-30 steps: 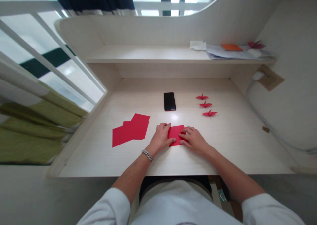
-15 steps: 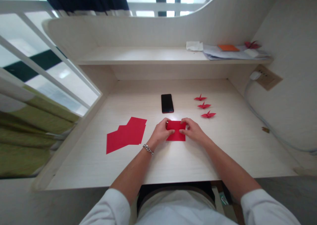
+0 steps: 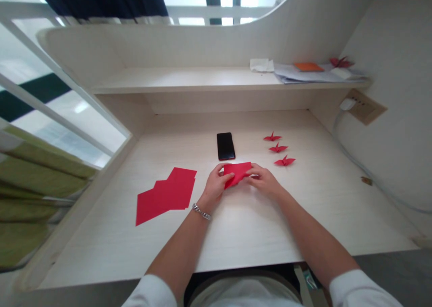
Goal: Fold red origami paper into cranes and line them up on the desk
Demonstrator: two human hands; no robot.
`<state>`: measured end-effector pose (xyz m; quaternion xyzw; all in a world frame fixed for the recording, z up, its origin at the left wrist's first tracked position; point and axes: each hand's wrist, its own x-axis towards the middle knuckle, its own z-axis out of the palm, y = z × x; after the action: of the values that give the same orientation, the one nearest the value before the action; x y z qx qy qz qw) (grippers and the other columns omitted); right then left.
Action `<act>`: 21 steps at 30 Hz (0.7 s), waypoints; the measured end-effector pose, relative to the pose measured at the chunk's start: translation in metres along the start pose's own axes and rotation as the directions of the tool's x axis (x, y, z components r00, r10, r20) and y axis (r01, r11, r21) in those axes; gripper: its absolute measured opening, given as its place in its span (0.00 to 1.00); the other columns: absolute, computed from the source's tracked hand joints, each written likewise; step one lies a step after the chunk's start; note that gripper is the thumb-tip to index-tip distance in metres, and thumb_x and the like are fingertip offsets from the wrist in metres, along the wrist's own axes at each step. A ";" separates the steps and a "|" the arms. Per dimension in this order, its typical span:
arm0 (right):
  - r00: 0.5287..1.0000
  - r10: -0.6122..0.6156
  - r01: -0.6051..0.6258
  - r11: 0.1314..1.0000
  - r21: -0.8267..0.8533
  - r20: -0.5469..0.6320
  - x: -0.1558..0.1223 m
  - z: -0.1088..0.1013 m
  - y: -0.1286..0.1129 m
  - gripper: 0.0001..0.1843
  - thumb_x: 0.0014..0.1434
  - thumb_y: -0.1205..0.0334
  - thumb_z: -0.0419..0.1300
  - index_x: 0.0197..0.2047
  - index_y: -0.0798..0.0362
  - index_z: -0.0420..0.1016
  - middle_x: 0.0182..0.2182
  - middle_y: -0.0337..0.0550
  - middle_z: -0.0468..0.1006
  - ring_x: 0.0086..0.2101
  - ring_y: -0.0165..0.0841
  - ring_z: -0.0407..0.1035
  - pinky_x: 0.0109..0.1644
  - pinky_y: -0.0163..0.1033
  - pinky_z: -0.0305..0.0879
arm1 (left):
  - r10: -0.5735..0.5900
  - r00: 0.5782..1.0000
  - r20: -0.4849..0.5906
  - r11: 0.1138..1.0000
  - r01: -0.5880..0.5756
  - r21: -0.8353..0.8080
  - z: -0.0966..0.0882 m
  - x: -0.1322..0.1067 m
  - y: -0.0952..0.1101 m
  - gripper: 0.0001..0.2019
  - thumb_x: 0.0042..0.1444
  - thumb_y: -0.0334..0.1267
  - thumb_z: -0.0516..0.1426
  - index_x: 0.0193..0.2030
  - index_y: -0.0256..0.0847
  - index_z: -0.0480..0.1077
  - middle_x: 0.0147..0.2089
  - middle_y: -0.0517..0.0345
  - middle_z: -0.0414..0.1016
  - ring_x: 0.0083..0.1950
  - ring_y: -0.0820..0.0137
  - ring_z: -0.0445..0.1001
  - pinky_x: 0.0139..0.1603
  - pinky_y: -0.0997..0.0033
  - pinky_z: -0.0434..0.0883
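Note:
Between my two hands is a small square of red origami paper (image 3: 237,171), tilted and bent, its lower right part curling up. My left hand (image 3: 216,181) pinches its left side, thumb on top and fingers behind. At the right edge, my right hand (image 3: 263,179) grips the paper between thumb and fingers. To the left, several red paper sheets (image 3: 167,194) lie overlapping on the desk. Three folded red paper cranes (image 3: 277,148) stand in a column to the right, beyond my right hand.
A black phone (image 3: 226,146) lies on the desk (image 3: 249,235) just beyond my hands. On the shelf (image 3: 168,79) are white papers (image 3: 297,74), an orange sheet (image 3: 308,67) and a dark red folded paper piece (image 3: 341,62). A cable (image 3: 357,163) runs down the right wall from a socket.
The red paper lay flat and square under both hands; now it is lifted, tilted and bent, with my right thumb lower at its edge. The view has shifted slightly.

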<state>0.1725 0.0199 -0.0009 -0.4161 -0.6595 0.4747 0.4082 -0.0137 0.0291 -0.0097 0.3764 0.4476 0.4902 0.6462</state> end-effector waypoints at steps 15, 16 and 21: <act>0.883 0.143 -0.062 0.980 0.191 -0.448 0.007 0.016 0.009 0.16 0.48 0.49 0.67 0.32 0.54 0.77 0.28 0.42 0.79 0.28 0.33 0.71 0.34 0.38 0.68 | 0.057 0.990 0.127 0.988 -0.038 -0.149 0.003 -0.011 0.010 0.28 0.53 0.59 0.56 0.47 0.33 0.69 0.45 0.40 0.77 0.46 0.57 0.78 0.43 0.59 0.77; 0.882 0.136 -0.064 0.983 0.171 -0.452 0.006 0.016 0.008 0.16 0.49 0.49 0.67 0.32 0.54 0.77 0.28 0.42 0.78 0.28 0.33 0.71 0.33 0.37 0.68 | 0.077 0.988 0.132 0.988 -0.057 -0.144 0.003 -0.012 0.010 0.29 0.53 0.60 0.56 0.47 0.33 0.69 0.46 0.39 0.77 0.47 0.57 0.78 0.43 0.58 0.77; 0.890 0.116 -0.054 0.987 0.152 -0.441 0.006 0.018 0.009 0.15 0.50 0.50 0.66 0.33 0.54 0.74 0.28 0.42 0.77 0.29 0.33 0.70 0.34 0.38 0.68 | 0.125 0.991 0.051 0.992 -0.126 0.018 0.003 -0.012 0.005 0.22 0.47 0.47 0.66 0.44 0.34 0.70 0.43 0.47 0.78 0.43 0.61 0.78 0.43 0.59 0.78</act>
<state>0.1557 0.0219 -0.0126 -0.5140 -0.4951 0.4271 0.5552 -0.0139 0.0184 -0.0019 0.4226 0.4118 0.5156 0.6212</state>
